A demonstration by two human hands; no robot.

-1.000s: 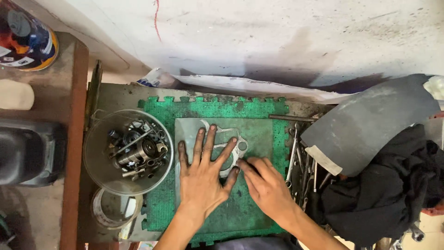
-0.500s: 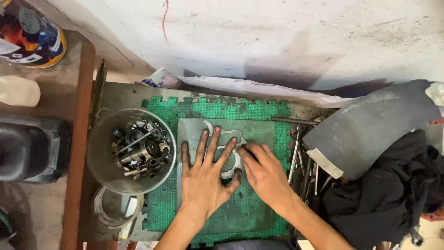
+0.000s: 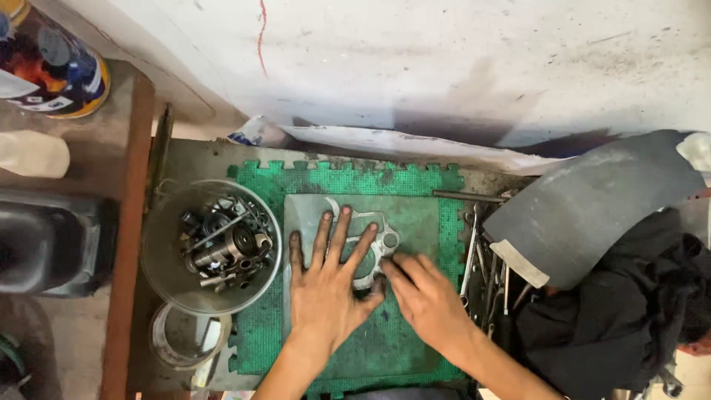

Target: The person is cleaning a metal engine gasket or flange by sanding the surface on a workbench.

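The thin metal gasket (image 3: 370, 241) lies flat under the left hand's (image 3: 326, 289) spread fingers (image 3: 342, 233); the right hand's (image 3: 426, 300) fingers, together, press its lower edge.

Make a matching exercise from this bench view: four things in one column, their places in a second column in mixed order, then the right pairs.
Things
1. left hand
2. clear bucket
3. wrenches
4. foam mat

Places
A. lying right of the grey sheet
B. green, under the grey sheet
C. spread flat on the thin metal cutout piece
D. left of the mat, full of metal parts

Pairs: 1-C, 2-D, 3-A, 4-B
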